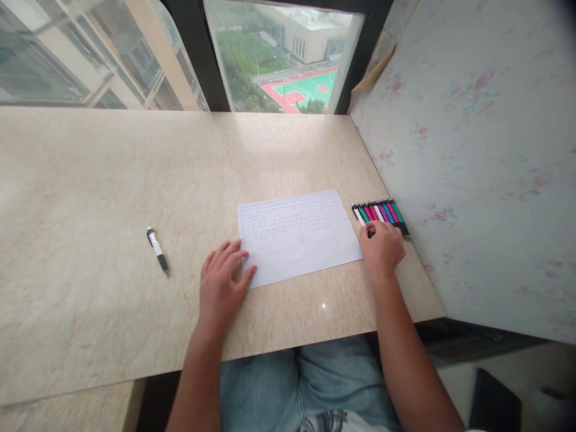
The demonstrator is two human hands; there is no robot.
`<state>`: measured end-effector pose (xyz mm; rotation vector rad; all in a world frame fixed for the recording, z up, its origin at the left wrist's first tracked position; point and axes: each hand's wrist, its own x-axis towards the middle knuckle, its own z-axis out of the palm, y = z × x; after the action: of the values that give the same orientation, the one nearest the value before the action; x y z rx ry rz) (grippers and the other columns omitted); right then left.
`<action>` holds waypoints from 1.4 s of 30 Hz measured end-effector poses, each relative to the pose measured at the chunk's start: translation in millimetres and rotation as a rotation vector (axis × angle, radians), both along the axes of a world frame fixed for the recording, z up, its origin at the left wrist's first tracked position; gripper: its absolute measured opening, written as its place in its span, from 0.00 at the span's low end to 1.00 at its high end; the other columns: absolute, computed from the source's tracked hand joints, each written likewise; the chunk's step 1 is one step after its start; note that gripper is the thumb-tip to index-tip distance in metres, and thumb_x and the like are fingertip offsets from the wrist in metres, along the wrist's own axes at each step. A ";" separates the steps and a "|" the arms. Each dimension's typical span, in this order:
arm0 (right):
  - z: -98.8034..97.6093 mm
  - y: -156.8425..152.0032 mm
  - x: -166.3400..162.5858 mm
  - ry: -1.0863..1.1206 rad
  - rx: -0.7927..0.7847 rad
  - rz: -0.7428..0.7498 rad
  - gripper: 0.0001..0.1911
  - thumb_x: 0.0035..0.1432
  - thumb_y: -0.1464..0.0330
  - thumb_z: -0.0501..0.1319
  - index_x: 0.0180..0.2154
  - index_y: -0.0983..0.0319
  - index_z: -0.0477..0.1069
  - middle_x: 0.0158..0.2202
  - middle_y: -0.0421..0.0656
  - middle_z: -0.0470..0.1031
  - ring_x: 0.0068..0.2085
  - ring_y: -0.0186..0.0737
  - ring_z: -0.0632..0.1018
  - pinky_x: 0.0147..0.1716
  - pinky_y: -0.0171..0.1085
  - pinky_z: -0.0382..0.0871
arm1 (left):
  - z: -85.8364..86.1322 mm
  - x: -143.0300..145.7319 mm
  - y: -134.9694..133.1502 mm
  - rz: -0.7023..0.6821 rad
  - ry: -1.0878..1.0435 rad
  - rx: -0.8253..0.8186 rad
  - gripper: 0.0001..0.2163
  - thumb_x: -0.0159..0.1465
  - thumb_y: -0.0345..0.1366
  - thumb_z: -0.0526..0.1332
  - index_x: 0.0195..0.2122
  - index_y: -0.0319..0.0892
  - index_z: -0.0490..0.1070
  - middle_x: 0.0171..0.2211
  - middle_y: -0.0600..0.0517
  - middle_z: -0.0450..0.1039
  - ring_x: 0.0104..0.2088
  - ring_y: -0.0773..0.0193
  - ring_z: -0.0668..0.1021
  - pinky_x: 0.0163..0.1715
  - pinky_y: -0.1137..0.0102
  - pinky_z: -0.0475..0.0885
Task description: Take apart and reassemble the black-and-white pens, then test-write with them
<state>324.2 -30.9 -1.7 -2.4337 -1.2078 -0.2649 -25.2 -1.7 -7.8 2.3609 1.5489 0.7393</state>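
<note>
A sheet of white paper (299, 240) lies on the marble-patterned counter, its upper half covered in rows of handwriting. My left hand (225, 279) rests at its left edge, fingers spread and thumb on the lower left corner. Just past the right edge is a row of pens (382, 210) in green, pink, white, purple and blue, side by side. My right hand (382, 247) is closed at the row's near left end, thumb and finger pinched on a white pen (359, 216). The hand hides the lower ends of several pens.
Off to the left, a single white and black pen (157, 252) lies on the counter (90, 180). A flowered wall (472, 168) rises close along the right side. Windows (288, 60) stand at the back. The counter's front edge runs just above my legs.
</note>
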 end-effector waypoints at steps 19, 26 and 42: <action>-4.1 0.5 1.1 0.019 0.072 0.063 0.09 0.56 0.66 0.57 0.36 0.61 0.74 0.34 0.50 0.77 0.39 0.50 0.73 0.37 0.43 0.62 | 0.2 1.3 -6.5 0.037 -0.117 -0.035 0.08 0.64 0.37 0.61 0.44 0.44 0.72 0.59 0.43 0.71 0.62 0.51 0.69 0.61 0.48 0.63; 10.2 29.3 -72.2 0.221 0.102 0.581 0.09 0.59 0.67 0.56 0.34 0.61 0.74 0.30 0.44 0.78 0.29 0.40 0.74 0.33 0.38 0.64 | 15.7 -17.7 -3.5 0.233 -0.395 -0.027 0.10 0.67 0.38 0.56 0.46 0.42 0.71 0.53 0.43 0.74 0.54 0.56 0.77 0.51 0.57 0.75; 0.7 56.1 -111.9 0.445 0.075 0.906 0.08 0.61 0.69 0.56 0.35 0.60 0.74 0.29 0.42 0.77 0.29 0.37 0.75 0.34 0.37 0.66 | -4.1 -139.1 76.6 0.571 0.198 -0.074 0.19 0.60 0.53 0.57 0.21 0.45 0.68 0.17 0.55 0.73 0.38 0.51 0.84 0.44 0.54 0.74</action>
<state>212.3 25.2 -1.0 -1.5289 -1.8464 0.4573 -164.3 74.9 -11.9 1.9911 2.3337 0.5421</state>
